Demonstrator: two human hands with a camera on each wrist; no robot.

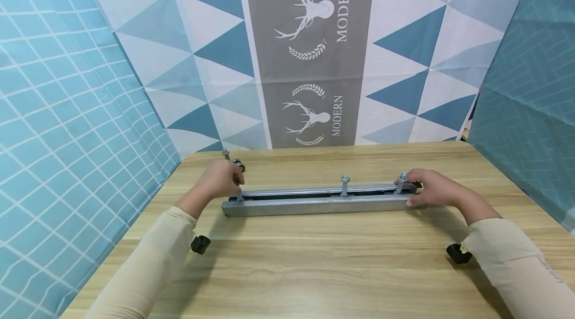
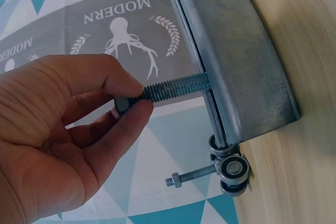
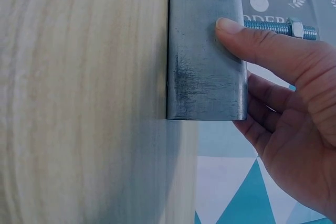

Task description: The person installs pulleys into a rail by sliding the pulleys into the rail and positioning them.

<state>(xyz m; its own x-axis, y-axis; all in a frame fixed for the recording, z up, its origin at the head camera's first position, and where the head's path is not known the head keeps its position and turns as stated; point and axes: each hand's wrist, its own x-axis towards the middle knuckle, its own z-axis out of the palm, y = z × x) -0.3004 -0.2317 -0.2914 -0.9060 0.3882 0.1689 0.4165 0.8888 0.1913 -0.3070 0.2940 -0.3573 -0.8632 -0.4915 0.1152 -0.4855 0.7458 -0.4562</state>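
Observation:
A long grey metal rail (image 1: 314, 206) lies on the wooden table, its slot facing up. My left hand (image 1: 220, 178) is at the rail's left end, where thumb and finger pinch the top of a threaded bolt (image 2: 176, 86) that stands up out of the slot. My right hand (image 1: 433, 189) grips the right end, thumb on the near wall and fingers on the far side. Close by that hand, another bolt (image 1: 401, 183) with a nut sticks up from the slot. A third bolt (image 1: 345, 185) stands right of the rail's middle.
Just beyond the left hand, a roller trolley (image 2: 234, 168) with small wheels and its own bolt sits on the table (image 1: 314, 269). Patterned cloth (image 1: 310, 59) hangs behind the table. Blue cloth (image 1: 67, 109) hangs at the left. Small black pieces (image 1: 200, 244) show by both sleeves.

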